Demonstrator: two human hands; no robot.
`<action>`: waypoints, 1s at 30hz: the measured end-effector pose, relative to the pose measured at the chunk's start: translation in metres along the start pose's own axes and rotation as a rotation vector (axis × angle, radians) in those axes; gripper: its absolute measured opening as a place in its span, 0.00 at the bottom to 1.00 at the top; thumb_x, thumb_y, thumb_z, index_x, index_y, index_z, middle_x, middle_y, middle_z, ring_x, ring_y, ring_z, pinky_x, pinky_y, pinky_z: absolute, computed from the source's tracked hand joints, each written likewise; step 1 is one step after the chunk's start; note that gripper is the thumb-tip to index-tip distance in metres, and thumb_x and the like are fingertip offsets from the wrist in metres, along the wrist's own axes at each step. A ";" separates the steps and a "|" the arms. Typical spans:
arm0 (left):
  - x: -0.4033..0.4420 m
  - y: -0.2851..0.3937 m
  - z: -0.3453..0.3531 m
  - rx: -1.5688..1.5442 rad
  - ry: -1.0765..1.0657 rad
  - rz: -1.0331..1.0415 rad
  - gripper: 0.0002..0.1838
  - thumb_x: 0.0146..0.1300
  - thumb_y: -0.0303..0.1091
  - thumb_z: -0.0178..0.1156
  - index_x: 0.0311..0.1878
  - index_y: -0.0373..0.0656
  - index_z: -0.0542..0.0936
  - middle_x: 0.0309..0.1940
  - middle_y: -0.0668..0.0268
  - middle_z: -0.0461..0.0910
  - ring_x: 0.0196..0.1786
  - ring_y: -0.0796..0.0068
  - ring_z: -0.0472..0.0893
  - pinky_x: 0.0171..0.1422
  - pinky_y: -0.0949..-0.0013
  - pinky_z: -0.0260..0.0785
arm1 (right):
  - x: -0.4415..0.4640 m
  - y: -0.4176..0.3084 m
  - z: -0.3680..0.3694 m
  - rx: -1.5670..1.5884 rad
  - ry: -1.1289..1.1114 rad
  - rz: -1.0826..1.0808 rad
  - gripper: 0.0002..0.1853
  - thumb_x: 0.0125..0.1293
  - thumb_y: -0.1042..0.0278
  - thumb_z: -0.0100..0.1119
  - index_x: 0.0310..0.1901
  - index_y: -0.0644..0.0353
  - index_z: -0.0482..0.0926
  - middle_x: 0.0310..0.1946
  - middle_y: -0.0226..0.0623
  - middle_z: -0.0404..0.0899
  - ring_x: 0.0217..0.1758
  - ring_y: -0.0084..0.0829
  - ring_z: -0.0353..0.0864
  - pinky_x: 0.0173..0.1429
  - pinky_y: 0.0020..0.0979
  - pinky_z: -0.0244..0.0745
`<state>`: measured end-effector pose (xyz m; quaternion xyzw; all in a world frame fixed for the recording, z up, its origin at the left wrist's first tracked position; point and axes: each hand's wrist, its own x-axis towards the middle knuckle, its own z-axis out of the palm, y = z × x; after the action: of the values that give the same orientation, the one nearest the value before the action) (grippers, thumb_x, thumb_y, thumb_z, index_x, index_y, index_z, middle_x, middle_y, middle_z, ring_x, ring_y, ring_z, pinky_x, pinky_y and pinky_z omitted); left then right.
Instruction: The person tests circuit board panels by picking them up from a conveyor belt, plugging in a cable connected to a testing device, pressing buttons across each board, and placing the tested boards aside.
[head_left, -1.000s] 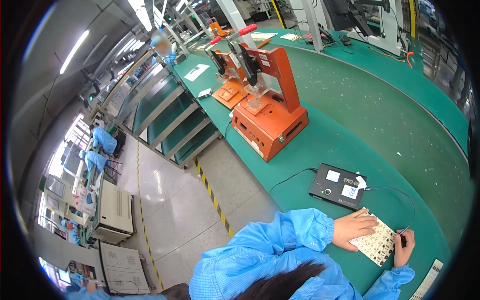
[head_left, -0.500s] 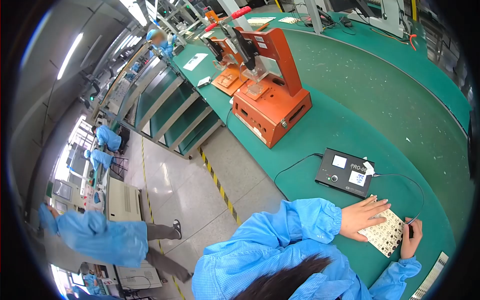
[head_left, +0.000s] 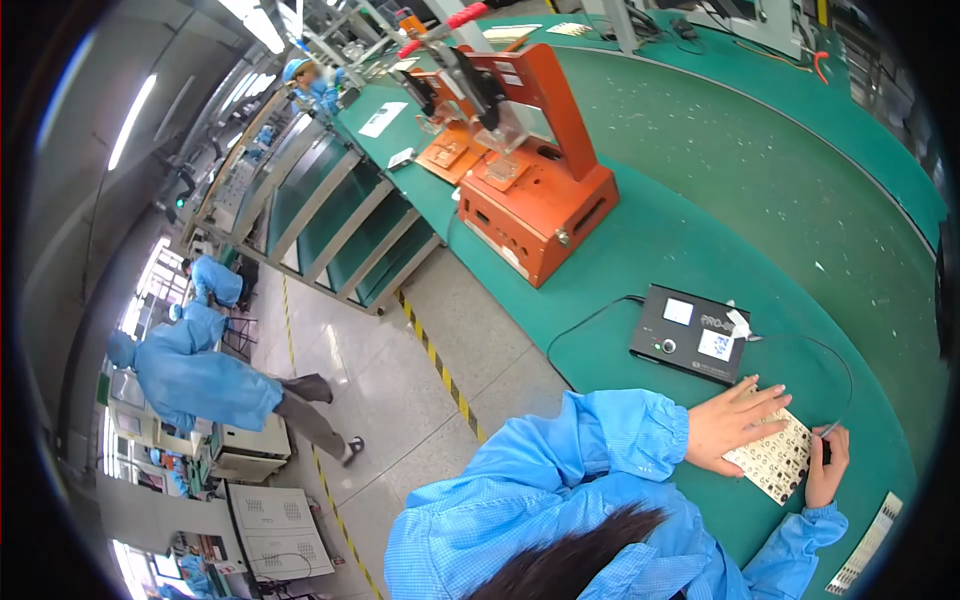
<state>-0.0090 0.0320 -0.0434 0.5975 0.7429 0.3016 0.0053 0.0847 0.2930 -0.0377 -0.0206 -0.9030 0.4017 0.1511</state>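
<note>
My left hand (head_left: 733, 428) lies palm down with fingers spread on a pale panel (head_left: 778, 462) dotted with small dark parts. At the panel's right edge, my right hand (head_left: 829, 468) is closed around a black corded handpiece (head_left: 823, 447); its tip is hard to make out. Its thin cable loops up to a black box (head_left: 690, 333) marked "PRO", which has a round knob and white labels. The box sits on the green table just above the panel.
Two orange presses (head_left: 540, 170) with red handles stand farther along the green table (head_left: 600, 320). A pale strip (head_left: 866, 542) lies at the lower right. Left of the table are a shelved cart (head_left: 340, 225) and a person in blue (head_left: 200, 365) on the floor.
Both hands stay at the panel with little shift. The person at the left has moved across the floor, and my view has tilted slightly.
</note>
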 end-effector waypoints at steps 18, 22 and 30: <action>0.011 0.003 -0.008 0.104 -0.162 -0.081 0.41 0.53 0.55 0.66 0.69 0.50 0.67 0.72 0.53 0.58 0.73 0.52 0.61 0.72 0.39 0.49 | -0.008 0.005 -0.001 0.417 0.046 0.139 0.04 0.67 0.78 0.55 0.40 0.66 0.79 0.42 0.36 0.77 0.44 0.25 0.76 0.48 0.26 0.71; 0.012 0.003 -0.009 0.109 -0.168 -0.090 0.40 0.53 0.54 0.65 0.69 0.49 0.68 0.72 0.53 0.59 0.73 0.52 0.60 0.73 0.39 0.48 | -0.014 -0.002 -0.009 0.220 -0.034 0.083 0.04 0.65 0.78 0.58 0.40 0.65 0.81 0.40 0.37 0.78 0.40 0.26 0.76 0.44 0.25 0.71; 0.012 0.002 -0.010 0.103 -0.181 -0.106 0.40 0.54 0.54 0.65 0.69 0.49 0.67 0.73 0.54 0.58 0.73 0.52 0.60 0.74 0.39 0.47 | -0.016 -0.003 -0.008 0.114 -0.038 0.058 0.06 0.61 0.77 0.62 0.39 0.63 0.84 0.34 0.36 0.81 0.40 0.29 0.75 0.43 0.28 0.70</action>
<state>-0.0148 0.0385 -0.0300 0.5815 0.7846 0.2072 0.0575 0.1026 0.2942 -0.0352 -0.0304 -0.8803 0.4572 0.1234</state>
